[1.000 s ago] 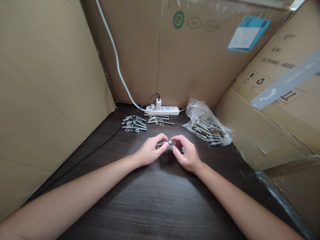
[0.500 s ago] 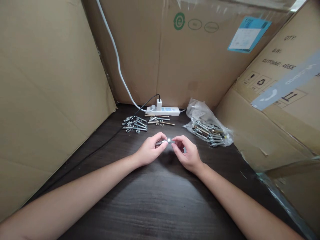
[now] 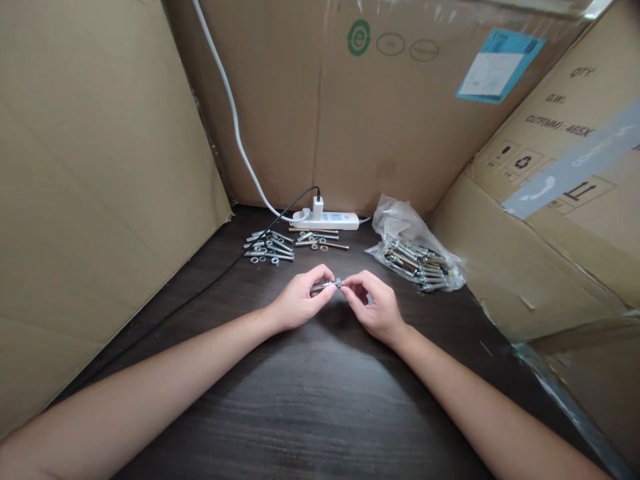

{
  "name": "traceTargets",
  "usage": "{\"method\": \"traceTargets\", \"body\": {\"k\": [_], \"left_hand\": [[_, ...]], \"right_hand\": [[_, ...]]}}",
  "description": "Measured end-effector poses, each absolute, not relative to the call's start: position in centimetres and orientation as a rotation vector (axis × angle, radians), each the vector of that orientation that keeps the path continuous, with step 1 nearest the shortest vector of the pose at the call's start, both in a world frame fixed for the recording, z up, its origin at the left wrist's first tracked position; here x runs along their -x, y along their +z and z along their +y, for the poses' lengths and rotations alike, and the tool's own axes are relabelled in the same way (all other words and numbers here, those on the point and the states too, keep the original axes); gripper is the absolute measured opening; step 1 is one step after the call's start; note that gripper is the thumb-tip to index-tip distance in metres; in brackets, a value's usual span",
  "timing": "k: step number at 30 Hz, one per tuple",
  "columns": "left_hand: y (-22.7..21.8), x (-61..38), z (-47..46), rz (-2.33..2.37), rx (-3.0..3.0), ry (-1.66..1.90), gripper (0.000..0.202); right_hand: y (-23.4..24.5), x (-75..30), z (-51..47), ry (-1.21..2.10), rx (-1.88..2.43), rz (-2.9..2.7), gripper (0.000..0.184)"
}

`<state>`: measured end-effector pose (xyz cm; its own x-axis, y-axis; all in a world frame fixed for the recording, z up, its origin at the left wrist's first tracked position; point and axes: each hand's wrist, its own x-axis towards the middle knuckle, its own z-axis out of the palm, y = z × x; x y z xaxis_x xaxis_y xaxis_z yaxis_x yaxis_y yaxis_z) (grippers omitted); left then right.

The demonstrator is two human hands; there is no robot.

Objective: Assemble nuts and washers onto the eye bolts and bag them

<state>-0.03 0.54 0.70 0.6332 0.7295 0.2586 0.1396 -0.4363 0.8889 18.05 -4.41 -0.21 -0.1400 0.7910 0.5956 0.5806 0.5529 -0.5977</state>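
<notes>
Your left hand (image 3: 303, 300) pinches a bolt (image 3: 320, 287) between thumb and fingertips, closed firmly enough to leave no gap, just above the dark table (image 3: 320, 400). The bolt's long axis runs roughly level, left to right across you, with a nut (image 3: 339, 283) at its right end, clear of the left fingertips. That nut lies directly left of your right hand (image 3: 375, 308), whose thumb and forefinger are bent nearly together at its edge; you are nearer to it with these fingertips, but whether they grip or only touch cannot be told. Compared with a second ago, the right thumb and forefinger have drawn closer together and nearer the nut. Farther off lie loose bolts and washers (image 3: 275, 251), a plastic bag of bolts (image 3: 420, 260) and a power strip (image 3: 340, 221).
</notes>
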Motion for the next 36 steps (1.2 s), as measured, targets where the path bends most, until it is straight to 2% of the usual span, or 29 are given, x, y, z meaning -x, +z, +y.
{"method": "traceTargets", "body": {"k": [8, 17, 27, 33, 36], "left_hand": [[0.86, 0.04, 0.42, 0.729, -1.943, 0.791, 0.019], [0.96, 0.02, 0.53, 0.709, -1.954, 0.788, 0.018], [0.83, 0.16, 0.35, 0.709, -2.03, 0.735, 0.018], [0.75, 0.19, 0.17, 0.701, -2.072, 0.703, 0.016], [0.74, 0.11, 0.32, 0.701, -2.002, 0.724, 0.017]], "right_hand": [[-0.33, -18.12, -4.51, 0.302, 1.141, -1.849, 0.005], [-0.47, -18.11, -4.48, 0.308, 1.056, -1.848, 0.011], [-0.13, -17.98, -4.59, 0.315, 1.09, -1.845, 0.002], [-0.27, -18.17, -4.54, 0.29, 1.116, -1.825, 0.01], [-0.2, -18.23, -4.62, 0.275, 1.093, -1.823, 0.008]]}}
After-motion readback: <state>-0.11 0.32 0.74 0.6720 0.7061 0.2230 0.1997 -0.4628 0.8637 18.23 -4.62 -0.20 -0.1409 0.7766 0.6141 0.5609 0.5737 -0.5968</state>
